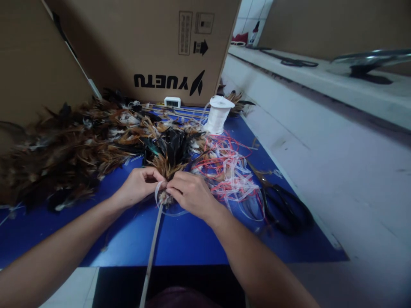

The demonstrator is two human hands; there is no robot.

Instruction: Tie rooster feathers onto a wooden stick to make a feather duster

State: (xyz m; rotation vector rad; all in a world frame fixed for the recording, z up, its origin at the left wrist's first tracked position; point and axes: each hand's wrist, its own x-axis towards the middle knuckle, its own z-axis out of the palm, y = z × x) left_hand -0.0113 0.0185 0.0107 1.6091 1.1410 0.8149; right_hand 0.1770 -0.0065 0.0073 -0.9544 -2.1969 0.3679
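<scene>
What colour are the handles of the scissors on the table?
The scissor handles are black, seen in the head view.

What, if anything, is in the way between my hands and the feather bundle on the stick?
Nothing visible blocks them: the left hand and right hand meet at the lower part of the feather bundle, near the stick. A pale ribbon loops beside the left fingertips.

- A blue table (199,246) filled the middle
- Feathers (96,147) lay heaped left
- A white device (172,99) and spool (218,116) stood upper centre
- Tangled red-and-white strands (231,177), black-handled scissors (284,203) lay right
</scene>
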